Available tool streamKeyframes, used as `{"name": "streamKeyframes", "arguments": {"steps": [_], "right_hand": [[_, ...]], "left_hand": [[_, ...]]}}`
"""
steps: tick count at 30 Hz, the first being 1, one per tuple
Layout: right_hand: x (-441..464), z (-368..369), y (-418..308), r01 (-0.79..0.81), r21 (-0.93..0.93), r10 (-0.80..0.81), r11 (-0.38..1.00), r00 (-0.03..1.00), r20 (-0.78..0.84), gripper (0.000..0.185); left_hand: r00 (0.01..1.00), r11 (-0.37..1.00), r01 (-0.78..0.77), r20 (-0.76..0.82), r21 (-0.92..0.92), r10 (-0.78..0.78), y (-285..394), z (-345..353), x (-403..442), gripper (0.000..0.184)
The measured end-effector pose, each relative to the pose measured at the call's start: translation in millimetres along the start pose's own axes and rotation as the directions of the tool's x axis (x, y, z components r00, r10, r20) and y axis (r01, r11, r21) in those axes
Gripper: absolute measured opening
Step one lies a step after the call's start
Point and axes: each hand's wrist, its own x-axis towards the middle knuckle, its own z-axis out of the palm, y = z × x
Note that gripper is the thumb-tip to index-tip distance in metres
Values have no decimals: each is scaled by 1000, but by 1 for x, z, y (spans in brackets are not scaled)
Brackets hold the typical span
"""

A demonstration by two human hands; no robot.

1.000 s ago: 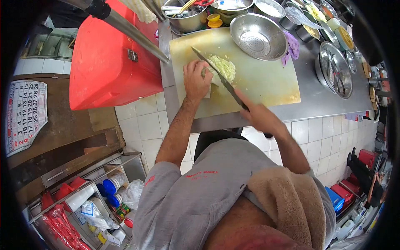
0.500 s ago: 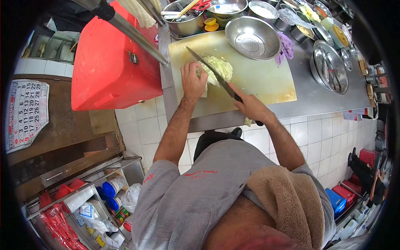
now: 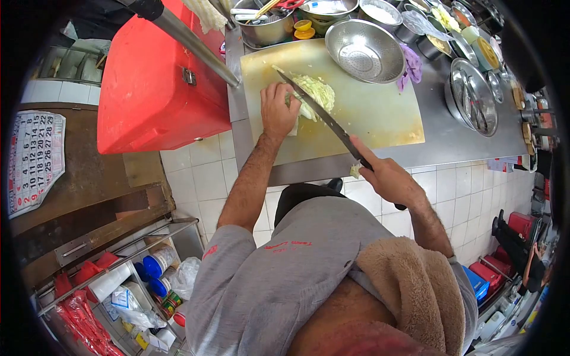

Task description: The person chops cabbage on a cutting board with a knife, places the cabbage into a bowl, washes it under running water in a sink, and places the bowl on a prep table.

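Observation:
My right hand is wrapped round the dark handle of a long kitchen knife. The blade slants up and left across the cutting board, its tip near the board's upper left. Curled fingers of my left hand press on a pale piece of cabbage, mostly hidden beneath the hand. The blade passes close beside those fingertips; whether it touches the piece I cannot tell. Beyond the blade lies a heap of shredded cabbage. A small cabbage scrap shows by the counter's front edge.
A perforated steel bowl overlaps the board's back right, beside a purple cloth. Halved lemons sit behind the board. A large red box and a metal pole stand at the left. Steel bowls occupy the counter's right side.
My right hand has drawn the knife back toward me and to the right, so the tip sits nearer my left hand. My left hand stays on the cabbage.

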Motion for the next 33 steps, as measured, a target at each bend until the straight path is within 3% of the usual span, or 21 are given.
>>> {"name": "streamKeyframes", "arguments": {"steps": [4,8,9,11,13,14,15,16,17,19,20,22,23,25,29,33], "right_hand": [[68,25,-9,46,48,-44,998,998,-47,66],[60,24,4,51,81,-45,995,996,-74,66],[51,30,22,261,-74,-271,962,934,-233,65],[54,38,28,433,-248,-496,867,802,-333,64],[64,44,17,354,40,-334,934,909,-250,66],[69,38,7,352,35,-332,935,908,-256,66],[72,26,-9,126,104,-119,987,990,-73,66],[73,19,-18,-113,135,97,984,988,120,65],[68,22,-7,-109,140,95,984,990,104,65],[51,34,21,189,52,-182,981,977,-115,64],[52,32,20,192,50,-185,980,976,-115,64],[44,28,2,-95,165,76,982,990,121,64],[58,44,8,-104,167,84,980,988,127,64],[106,70,30,267,123,-239,956,950,-203,63],[72,50,44,309,30,-299,951,937,-178,64],[60,44,50,189,48,-181,981,973,-145,64]], "left_hand": [[1000,1000,14,6,-25,-14,2,-1,-1,19],[1000,1000,12,11,-14,-12,-1,0,-5,20],[1000,1000,-1,-11,-6,0,-3,1,-1,19],[1000,1000,16,-15,-6,-16,-2,0,1,19],[999,999,39,-5,-17,-39,1,-1,-5,19],[1000,1000,24,-5,-18,-24,0,-1,-3,19],[1000,1000,4,-4,-15,-4,1,-2,1,19],[1000,1000,-11,-3,-16,11,0,-2,2,19],[1000,1000,-12,-7,-7,12,-2,-1,1,19],[1000,1000,-11,-7,1,11,-1,1,2,18],[1000,1000,-8,-16,0,8,-1,1,2,18],[1000,1000,10,-13,1,-10,0,-1,-5,17],[1000,1000,8,-16,5,-8,1,-2,-7,18],[999,1000,-18,-36,4,18,2,-2,-1,19],[1000,1000,-24,-7,-11,24,-6,2,-4,19],[998,998,-49,-37,-32,47,-2,4,-6,18]]}}
